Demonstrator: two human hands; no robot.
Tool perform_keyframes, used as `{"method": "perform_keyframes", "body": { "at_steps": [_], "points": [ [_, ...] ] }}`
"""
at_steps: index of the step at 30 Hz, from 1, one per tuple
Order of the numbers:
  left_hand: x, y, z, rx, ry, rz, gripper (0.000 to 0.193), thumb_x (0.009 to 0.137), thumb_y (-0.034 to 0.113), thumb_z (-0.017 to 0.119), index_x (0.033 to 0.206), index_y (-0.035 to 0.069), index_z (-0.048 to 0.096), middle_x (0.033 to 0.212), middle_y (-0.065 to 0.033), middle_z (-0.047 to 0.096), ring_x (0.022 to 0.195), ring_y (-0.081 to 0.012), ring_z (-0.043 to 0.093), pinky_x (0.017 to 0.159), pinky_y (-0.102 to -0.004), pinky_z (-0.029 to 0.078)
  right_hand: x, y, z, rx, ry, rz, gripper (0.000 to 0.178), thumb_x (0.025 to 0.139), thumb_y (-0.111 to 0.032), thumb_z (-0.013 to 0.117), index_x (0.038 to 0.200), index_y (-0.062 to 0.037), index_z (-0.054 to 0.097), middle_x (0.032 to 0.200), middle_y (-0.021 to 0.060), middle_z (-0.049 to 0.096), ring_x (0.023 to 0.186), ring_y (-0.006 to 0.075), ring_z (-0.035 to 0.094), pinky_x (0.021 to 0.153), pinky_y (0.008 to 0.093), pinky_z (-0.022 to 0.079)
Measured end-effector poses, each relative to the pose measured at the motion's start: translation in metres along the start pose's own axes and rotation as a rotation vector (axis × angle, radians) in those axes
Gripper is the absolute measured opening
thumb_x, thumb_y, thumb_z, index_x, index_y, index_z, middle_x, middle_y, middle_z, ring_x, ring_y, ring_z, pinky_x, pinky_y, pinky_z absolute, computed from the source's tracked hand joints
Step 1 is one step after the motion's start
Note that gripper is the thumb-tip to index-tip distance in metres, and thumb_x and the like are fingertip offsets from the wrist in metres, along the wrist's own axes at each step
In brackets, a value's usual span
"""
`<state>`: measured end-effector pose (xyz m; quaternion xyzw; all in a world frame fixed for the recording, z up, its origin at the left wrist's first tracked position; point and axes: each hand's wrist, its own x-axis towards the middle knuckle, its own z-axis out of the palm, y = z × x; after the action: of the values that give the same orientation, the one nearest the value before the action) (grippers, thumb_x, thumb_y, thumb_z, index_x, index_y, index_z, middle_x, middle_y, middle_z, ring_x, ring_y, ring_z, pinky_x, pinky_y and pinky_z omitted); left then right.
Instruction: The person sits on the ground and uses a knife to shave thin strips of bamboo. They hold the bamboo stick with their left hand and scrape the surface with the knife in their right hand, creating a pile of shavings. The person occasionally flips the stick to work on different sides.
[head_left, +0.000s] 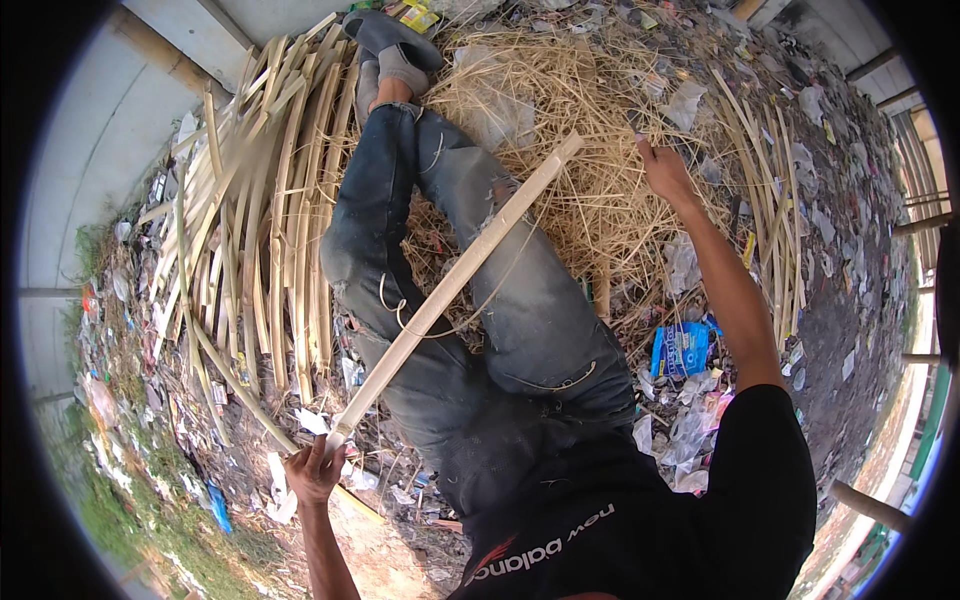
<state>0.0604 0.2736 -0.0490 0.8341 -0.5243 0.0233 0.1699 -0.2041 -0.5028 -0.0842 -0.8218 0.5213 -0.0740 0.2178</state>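
Gripping one long, flat, pale bamboo strip point(455, 290) across my two denim-clad legs point(545, 300).
My left hand point(315, 475) closes on its near end; my right hand point(667, 173), fingers curled, on what I cannot tell, sits right of its far end. Right of the strip lies one blue plastic packet point(681, 350), letters printed on it.

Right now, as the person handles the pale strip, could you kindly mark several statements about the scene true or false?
1. The left hand grips the near end of the long pale strip. True.
2. The right hand is clasped around the strip's far end. False: it is off to the right, apart from the strip.
3. The strip passes across the jeans. True.
4. The blue packet lies left of the legs. False: it lies to their right.
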Motion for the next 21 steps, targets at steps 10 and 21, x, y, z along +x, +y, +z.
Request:
{"method": "perform_keyframes", "body": {
  "at_steps": [10, 21],
  "points": [
    [0.044, 0.024, 0.025, 0.04, 0.008, 0.006, 0.036, 0.086, 0.028, 0.087, 0.113, 0.008, 0.074, 0.056, -0.0026, 0.058, 0.044, -0.02, 0.057, 0.042, -0.0363, 0.044, -0.14, -0.127, 0.036, 0.047, -0.26, -0.356, 0.074, 0.107, -0.062, 0.043, 0.079, 0.0013, 0.068, 0.065, 0.022, 0.062, 0.069, 0.0434, 0.066, 0.066, 0.0526, 0.051],
    [0.058, 0.02, 0.026, 0.073, 0.032, 0.042, 0.038, 0.087, 0.036, 0.086, 0.108, 0.005, 0.075, 0.055, -0.0011, 0.059, 0.041, -0.0161, 0.056, 0.038, -0.0346, 0.043, -0.093, -0.115, 0.048, -0.049, -0.278, -0.36, 0.073, 0.108, -0.062, 0.04, 0.089, 0.0006, 0.071, 0.07, 0.0257, 0.065, 0.074, 0.0464, 0.067, 0.072, 0.0547, 0.053]
  ]
}}
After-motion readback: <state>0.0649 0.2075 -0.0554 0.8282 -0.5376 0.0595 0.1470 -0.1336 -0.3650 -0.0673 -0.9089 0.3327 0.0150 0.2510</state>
